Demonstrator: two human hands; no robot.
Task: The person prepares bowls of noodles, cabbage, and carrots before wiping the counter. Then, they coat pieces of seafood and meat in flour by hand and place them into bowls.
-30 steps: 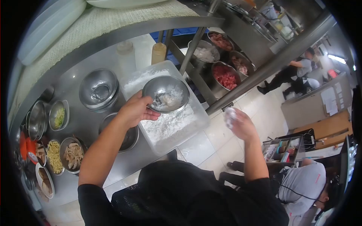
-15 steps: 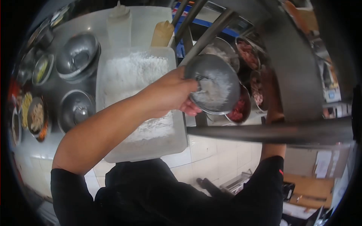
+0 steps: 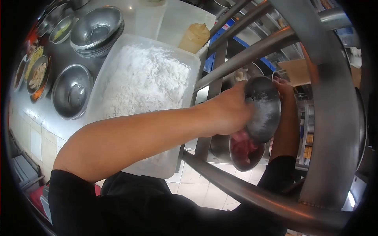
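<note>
My left hand [image 3: 226, 112] grips a flour-dusted steel bowl [image 3: 263, 108] by its near rim and holds it tilted on its side, its inside turned away from me. It hangs to the right of the counter, above a steel bowl of raw red meat [image 3: 243, 151]. My right hand [image 3: 282, 84] reaches up behind the tilted bowl, at its far rim; its fingers are mostly hidden. A clear tub of white flour [image 3: 145, 82] stands on the counter to the left of my forearm.
Slanting steel frame bars [image 3: 334, 118] cross close in front, around the bowls. On the counter are a squeeze bottle [image 3: 195, 37], a stack of steel bowls [image 3: 96, 29], an empty steel bowl [image 3: 73, 90] and dishes of chopped food [image 3: 37, 72]. Below is tiled floor [image 3: 197, 190].
My left hand has carried the bowl from above the flour tub rightward, off the counter and in among the steel bars, tipping it more. My right hand has come up to the bowl.
</note>
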